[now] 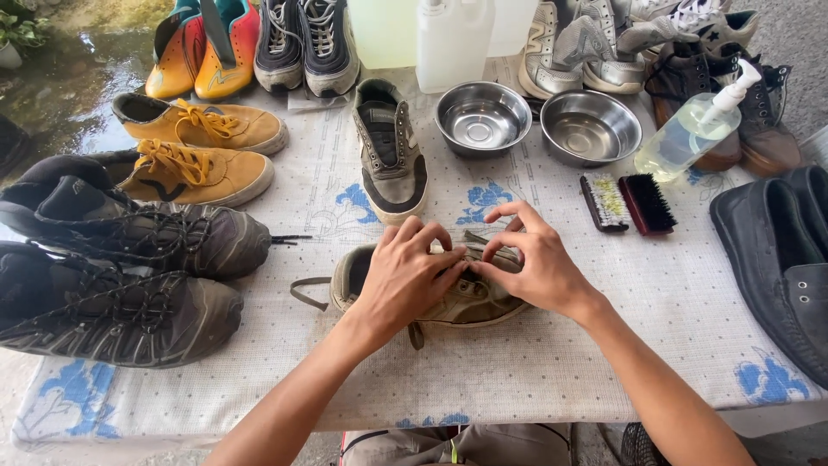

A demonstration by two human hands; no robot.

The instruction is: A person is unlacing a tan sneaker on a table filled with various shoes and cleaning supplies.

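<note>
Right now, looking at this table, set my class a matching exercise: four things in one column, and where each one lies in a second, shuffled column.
Things:
1. olive shoe
2. two steel bowls
3. pump bottle
4. two brushes

Places:
A. lying on its side, near the right edge of the table
B. side by side, just below the right-hand bowl
C. under the left hand and right hand
D. empty, at the back of the table

Pairs: 1-C, 2-D, 3-A, 4-B
</note>
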